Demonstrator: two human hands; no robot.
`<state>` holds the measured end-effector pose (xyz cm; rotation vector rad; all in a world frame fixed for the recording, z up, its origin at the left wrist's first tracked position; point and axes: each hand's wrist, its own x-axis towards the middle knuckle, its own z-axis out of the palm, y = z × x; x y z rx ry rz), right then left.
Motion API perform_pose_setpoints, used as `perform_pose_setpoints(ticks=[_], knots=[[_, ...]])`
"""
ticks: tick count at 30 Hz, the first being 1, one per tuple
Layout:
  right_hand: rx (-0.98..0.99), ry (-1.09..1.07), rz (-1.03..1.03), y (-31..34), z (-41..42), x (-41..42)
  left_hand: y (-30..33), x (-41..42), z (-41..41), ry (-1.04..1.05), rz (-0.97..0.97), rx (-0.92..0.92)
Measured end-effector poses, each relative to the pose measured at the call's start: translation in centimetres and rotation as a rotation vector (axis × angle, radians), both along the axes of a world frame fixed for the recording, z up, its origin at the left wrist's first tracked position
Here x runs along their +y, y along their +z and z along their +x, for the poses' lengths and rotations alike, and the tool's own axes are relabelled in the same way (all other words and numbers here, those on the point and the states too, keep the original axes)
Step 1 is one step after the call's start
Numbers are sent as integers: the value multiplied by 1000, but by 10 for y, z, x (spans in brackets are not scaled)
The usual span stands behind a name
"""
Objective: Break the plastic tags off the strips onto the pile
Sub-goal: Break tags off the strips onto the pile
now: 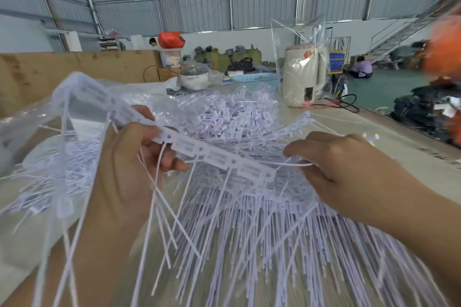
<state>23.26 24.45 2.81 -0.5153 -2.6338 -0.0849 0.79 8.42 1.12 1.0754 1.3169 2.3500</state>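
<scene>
While the head camera looks down, the left hand (pixel 129 157) holds up a white strip (pixel 199 151) of plastic tags. Its grip is closed on the strip, with the thumb on top and the fingers curled under it. The strip slants down to the right, and thin white tails hang from it. The right hand (pixel 349 169) is just beside the strip's low end. Its fingers pinch one thin white tail (pixel 287 164) that runs across from the strip.

Behind the hands lies the pile (pixel 239 114) of loose white tags on the desk (pixel 399 142). Under the hands, more strips (pixel 249 219) lie in a thick fan, with their long tails pointing at the camera. On the left, a clear plastic bag (pixel 30 119) sits blurred next to the left hand.

Farther back on the desk stands a cream kettle (pixel 303 77) with a clear bag over it. A blue basket (pixel 257 80) and a white pot (pixel 194 77) are near it. A black cord (pixel 346 104) lies beside the kettle. Far away, a person in purple (pixel 363 67) sits on the green floor.
</scene>
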Motion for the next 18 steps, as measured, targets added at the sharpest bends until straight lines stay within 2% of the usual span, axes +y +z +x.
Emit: perform_pose_setpoints(ticks=[3, 7, 12, 18], knots=[[-14, 19, 17, -1, -2, 0, 7, -1, 7, 112, -18, 66], [-29, -22, 74, 1, -1, -2, 15, 1, 23, 159, -4, 14], [-46, -140, 159, 0, -8, -13, 16, 1, 20, 97, -41, -251], [-128, -163, 211, -5, -20, -19, 19, 3, 17, 110, -71, -437]])
